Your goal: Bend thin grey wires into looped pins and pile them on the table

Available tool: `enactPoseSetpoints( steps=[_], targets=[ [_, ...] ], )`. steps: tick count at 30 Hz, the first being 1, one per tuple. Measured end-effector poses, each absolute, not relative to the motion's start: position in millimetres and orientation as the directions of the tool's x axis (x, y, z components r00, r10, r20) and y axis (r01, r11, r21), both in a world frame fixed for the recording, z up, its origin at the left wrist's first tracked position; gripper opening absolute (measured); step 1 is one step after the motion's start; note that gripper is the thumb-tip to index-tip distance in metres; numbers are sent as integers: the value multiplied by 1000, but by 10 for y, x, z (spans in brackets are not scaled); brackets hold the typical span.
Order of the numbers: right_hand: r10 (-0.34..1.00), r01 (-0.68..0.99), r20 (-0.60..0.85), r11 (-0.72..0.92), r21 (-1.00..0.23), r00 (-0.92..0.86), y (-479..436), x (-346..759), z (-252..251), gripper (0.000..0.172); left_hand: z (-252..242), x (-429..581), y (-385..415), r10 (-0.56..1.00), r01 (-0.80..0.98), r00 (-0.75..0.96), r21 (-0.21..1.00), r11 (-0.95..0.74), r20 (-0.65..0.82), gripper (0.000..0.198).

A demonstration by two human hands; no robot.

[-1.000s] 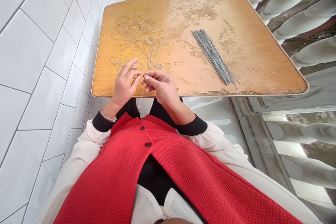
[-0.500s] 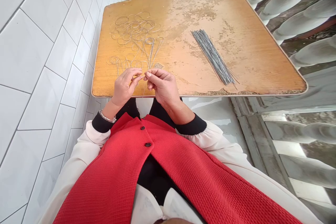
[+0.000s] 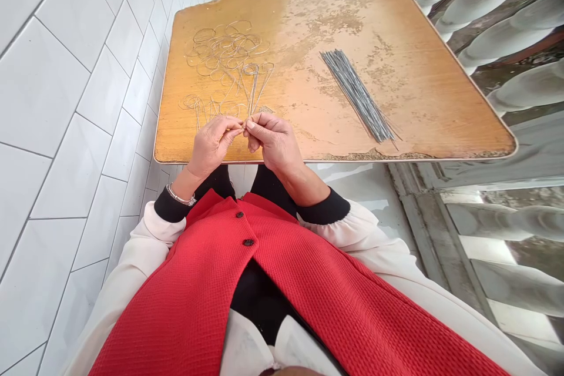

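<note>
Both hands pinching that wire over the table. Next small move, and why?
Probably a small twist of the thin wire, held in a pinch grip by the left hand and right hand. Both hands meet on it, while the looped wires lie shaped on the wooden tabletop and the straight wire bundle sits untouched.

Thin metal wire (image 3: 244,126), pinched, mostly hidden
</note>
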State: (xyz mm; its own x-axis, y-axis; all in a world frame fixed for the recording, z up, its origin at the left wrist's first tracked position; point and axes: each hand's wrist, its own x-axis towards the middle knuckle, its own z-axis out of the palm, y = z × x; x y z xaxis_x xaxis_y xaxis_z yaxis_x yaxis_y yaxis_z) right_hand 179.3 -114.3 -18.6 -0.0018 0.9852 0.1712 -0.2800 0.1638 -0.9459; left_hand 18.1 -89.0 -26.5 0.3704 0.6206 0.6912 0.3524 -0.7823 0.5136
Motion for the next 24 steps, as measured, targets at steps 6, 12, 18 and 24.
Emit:
enactPoseSetpoints(
  steps=[6, 12, 18, 24],
  targets=[
    [986, -167, 151, 137, -976, -70, -1107, 1881, -156, 33, -260, 186, -890, 616, 325, 401, 524, -787, 678, 24],
    [984, -150, 143, 127, -980, -105, -1092, 1936, -148, 31, -249, 180, -875, 644, 266, 413, 591, -761, 643, 22],
    [993, -279, 95, 73, -957, -65, -1129, 1886, -125, 33, -248, 208, -897, 704, 290, 305, 642, -710, 641, 20],
    [997, -361, 76, 58, -931, -34, -1150, 1838, -158, 32, -317, 258, -913, 755, 347, 236, 673, -653, 611, 25]
  ],
)
